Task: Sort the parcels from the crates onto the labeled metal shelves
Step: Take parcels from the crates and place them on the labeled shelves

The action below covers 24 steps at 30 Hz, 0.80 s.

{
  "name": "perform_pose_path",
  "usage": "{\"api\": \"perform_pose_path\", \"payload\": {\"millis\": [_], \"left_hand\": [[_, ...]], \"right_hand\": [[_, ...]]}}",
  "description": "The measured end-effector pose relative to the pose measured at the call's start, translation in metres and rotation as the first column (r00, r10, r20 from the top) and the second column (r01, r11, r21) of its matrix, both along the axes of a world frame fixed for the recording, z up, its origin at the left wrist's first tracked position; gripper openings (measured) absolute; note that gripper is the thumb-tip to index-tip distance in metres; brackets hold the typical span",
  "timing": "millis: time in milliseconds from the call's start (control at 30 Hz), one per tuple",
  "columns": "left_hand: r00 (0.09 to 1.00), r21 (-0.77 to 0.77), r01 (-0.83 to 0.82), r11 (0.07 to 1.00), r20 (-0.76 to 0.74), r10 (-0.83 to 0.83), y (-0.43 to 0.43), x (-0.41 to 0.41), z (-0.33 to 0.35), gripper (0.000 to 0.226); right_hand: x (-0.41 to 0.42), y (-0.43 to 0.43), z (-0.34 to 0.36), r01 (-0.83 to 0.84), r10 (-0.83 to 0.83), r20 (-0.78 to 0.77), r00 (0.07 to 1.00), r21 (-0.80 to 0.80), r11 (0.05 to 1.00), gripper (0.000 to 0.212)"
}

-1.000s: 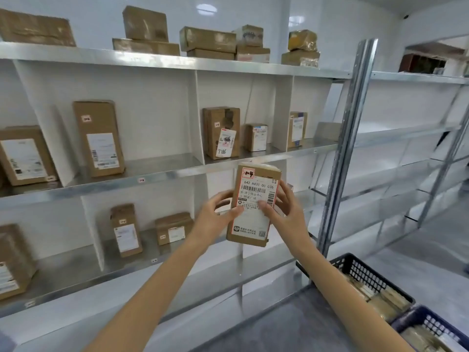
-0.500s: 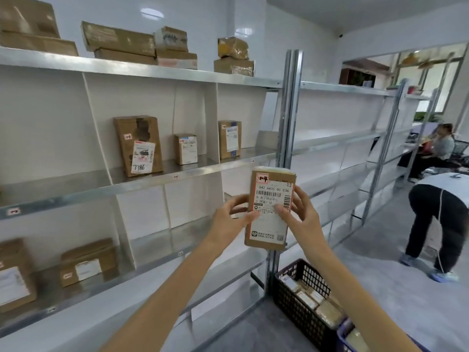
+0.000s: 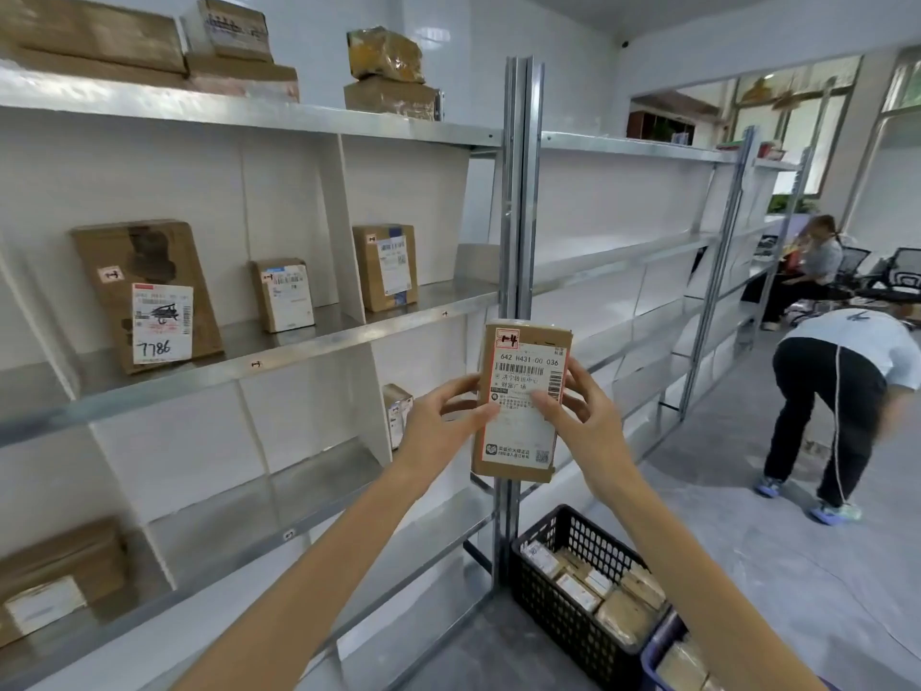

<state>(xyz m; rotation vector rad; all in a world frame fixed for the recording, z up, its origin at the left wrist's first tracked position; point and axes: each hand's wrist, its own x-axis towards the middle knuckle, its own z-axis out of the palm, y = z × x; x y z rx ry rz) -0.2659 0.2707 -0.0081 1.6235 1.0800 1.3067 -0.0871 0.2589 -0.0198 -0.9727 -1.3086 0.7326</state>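
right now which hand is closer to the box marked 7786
Left. The left hand grips the left edge of the held parcel, on the side toward the 7786 box; the right hand grips its right edge, farther off.

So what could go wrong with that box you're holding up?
1. The parcel is pinched at its sides by the left hand and right hand in mid-air, so it might slip and drop.
2. The black crate sits on the floor close below; a step forward could trip on it.
3. The shelf tags are tiny, so it could land in the wrong compartment.
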Motion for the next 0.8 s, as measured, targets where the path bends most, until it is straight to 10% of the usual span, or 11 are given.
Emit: {"api": "perform_pose_path", "payload": {"millis": [800], "left_hand": [[0.994, 0.102, -0.075, 0.992, -0.076, 0.083, 0.285, 0.037, 0.010, 0.046]], "right_hand": [[0.033, 0.297, 0.018, -0.143, 0.143, 0.047, 0.989, -0.013, 0.990, 0.052]]}}
